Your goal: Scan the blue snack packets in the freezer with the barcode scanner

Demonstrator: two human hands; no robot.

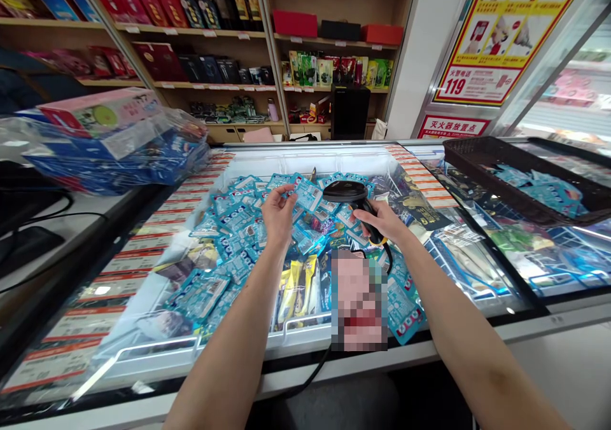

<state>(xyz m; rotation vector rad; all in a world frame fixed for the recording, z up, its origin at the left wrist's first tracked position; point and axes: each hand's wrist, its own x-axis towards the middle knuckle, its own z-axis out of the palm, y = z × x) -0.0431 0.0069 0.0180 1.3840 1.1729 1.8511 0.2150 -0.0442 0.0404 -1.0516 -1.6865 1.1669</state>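
My left hand (279,212) pinches a corner of a light-blue packet (308,193), whose printed side with a barcode faces up. In my right hand (379,221) is a black barcode scanner (347,192), gripped by its handle, with its head toward the packet. Its black cord hangs down from the handle. Many more blue packets (236,217) lie in a loose heap around and under both hands, on the glass top of the chest freezer (267,369). Near my right forearm, a pixelated patch hides a pinkish object.
A dark basket (525,182) with several blue packets stands at the right. Plastic-wrapped boxes (119,137) are stacked at the left. Through the glass, yellow ice-cream wrappers (298,284) show. Shelves with bottles and bags (334,70) stand behind.
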